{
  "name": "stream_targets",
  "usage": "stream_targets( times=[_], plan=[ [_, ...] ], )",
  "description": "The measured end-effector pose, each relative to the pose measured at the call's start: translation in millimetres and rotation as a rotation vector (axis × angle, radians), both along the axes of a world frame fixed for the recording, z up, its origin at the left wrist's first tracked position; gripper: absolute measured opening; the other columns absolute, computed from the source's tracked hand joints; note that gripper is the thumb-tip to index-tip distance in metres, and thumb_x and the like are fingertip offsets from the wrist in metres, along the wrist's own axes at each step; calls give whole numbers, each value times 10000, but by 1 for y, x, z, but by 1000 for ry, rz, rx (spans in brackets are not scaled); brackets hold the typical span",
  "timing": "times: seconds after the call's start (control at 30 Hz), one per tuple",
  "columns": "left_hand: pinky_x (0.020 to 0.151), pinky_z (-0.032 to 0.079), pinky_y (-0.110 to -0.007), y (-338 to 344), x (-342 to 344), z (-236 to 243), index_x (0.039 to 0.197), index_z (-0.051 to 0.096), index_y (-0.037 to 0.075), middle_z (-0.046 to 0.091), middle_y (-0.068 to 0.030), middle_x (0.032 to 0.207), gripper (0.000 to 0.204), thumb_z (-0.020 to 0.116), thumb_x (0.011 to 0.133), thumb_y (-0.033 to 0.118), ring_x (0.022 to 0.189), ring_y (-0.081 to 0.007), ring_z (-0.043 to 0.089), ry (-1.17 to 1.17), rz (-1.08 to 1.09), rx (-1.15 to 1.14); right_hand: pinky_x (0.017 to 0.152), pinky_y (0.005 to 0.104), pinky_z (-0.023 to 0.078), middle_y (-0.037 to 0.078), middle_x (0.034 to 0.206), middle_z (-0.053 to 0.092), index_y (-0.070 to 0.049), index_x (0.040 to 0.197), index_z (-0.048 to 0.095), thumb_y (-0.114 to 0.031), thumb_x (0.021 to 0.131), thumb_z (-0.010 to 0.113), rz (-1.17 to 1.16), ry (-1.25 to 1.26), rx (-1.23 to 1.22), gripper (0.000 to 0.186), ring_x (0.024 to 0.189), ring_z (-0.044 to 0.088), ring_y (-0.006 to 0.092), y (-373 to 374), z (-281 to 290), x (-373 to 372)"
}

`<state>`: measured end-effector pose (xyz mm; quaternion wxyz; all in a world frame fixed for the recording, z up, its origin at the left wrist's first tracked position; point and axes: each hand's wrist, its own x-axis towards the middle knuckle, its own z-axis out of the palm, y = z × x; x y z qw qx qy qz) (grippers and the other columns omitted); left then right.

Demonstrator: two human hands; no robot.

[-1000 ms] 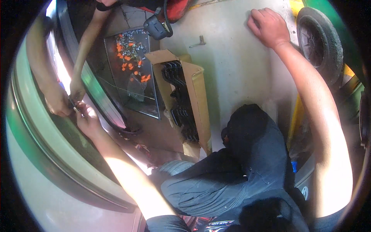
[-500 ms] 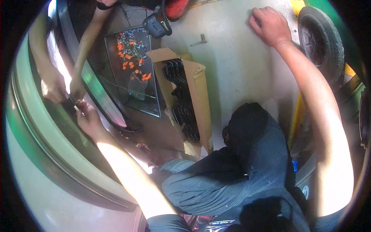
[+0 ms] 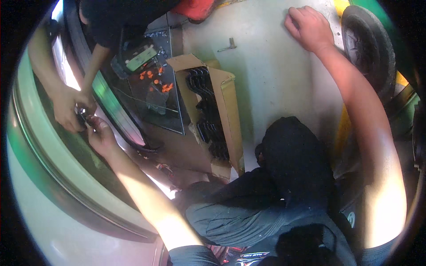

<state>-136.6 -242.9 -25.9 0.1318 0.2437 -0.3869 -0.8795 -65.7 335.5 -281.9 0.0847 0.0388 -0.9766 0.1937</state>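
Note:
My left hand [image 3: 101, 136] reaches to the left, its thumb and fingertips pinched on a small thin piece whose kind I cannot make out. Its fingertips meet a co-worker's two hands [image 3: 66, 108], which hold a small dark part [image 3: 81, 114] beside the curved car body panel [image 3: 66, 199]. My right hand [image 3: 312, 30] rests at the upper right on the pale floor, its fingers curled in with nothing visible in them. A black wheel [image 3: 368, 53] stands beside it.
An open cardboard box [image 3: 228, 106] of black brackets stands mid-view. Behind it lies a dark tray [image 3: 171, 119] with orange clips [image 3: 167, 88] and metal fasteners. A small metal tool [image 3: 227, 45] lies on the floor. The co-worker's dark clothing and a tool with a green panel [image 3: 142, 58] overlap the tray.
The co-worker has leaned in over the tray, and their left-hand side hand has come down round the dark part. The dark tool moved down-left over the tray. My hands have hardly moved.

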Motion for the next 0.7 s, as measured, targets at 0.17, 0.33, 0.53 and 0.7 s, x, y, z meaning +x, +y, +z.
stream_targets(
  times=[0.17,0.33,0.53,0.7],
  plan=[
    [851,499,-397,8,2,-2,1125,486,-117,566,-207,1030,288,451,848,-48,952,-306,573,1,-47,-26,719,410,471,61,756,585,-97,829,543,-226,841,575,6,-14,6,133,805,574,256,0,-2,1],
    [843,507,-392,3,-3,0,1107,488,-112,568,-199,1031,232,444,892,-36,938,-289,580,30,-101,28,729,404,473,58,748,579,-101,818,542,-232,839,576,-15,-12,14,137,812,575,251,0,0,1],
    [806,510,-376,23,1,0,1093,481,-124,570,-199,1016,220,477,887,-45,915,-276,583,-22,14,58,734,400,475,55,749,573,-110,818,539,-237,839,573,-4,-66,72,133,807,571,246,1,0,3],
    [840,514,-385,-5,-1,6,1090,472,-128,575,-200,999,221,478,884,-49,925,-285,589,-6,-9,-3,732,403,474,51,744,571,-112,814,532,-237,836,573,-3,-15,48,134,795,566,248,-1,1,-1]
  ],
)
